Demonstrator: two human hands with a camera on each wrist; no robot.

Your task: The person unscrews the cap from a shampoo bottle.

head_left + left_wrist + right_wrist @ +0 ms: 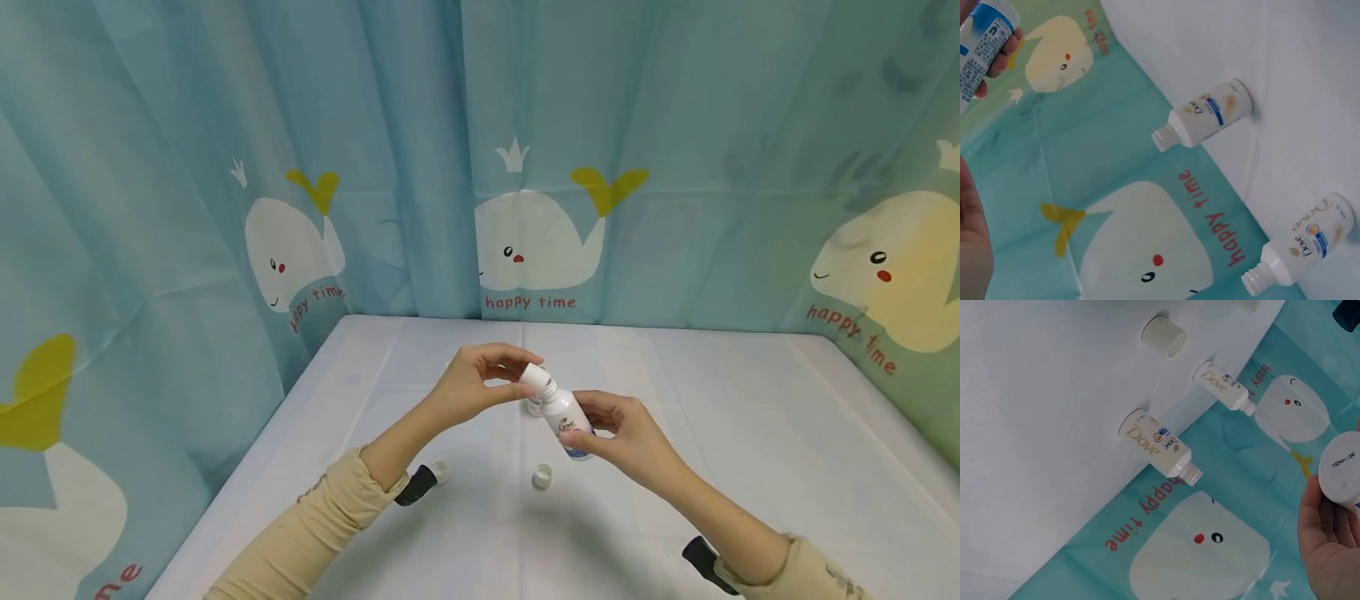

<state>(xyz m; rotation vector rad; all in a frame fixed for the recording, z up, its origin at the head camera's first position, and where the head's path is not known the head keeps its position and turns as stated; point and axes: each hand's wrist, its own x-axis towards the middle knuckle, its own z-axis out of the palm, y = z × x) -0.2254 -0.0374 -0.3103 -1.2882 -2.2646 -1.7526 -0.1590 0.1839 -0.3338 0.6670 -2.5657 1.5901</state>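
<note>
In the head view, my right hand [626, 429] grips a white Dove bottle [572, 412] by its body, thumb in front. The bottle leans, its neck toward the upper left. My left hand [476, 383] pinches a white cap [536, 377] between thumb and fingers at the neck. Ridges of the neck show under the cap; whether it is threaded on, I cannot tell. The right wrist view shows the held bottle's round base [1340, 467]. At the left wrist view's upper left, the back label of this bottle [985, 50] faces the camera.
Two uncapped Dove bottles [1213, 112] [1304, 240] stand on the white table [675, 500]. A loose cap [542, 476] lies nearer me, and another cap [439, 472] sits beside the left wrist's black strap [416, 486]. A blue whale-print curtain [420, 167] borders the table.
</note>
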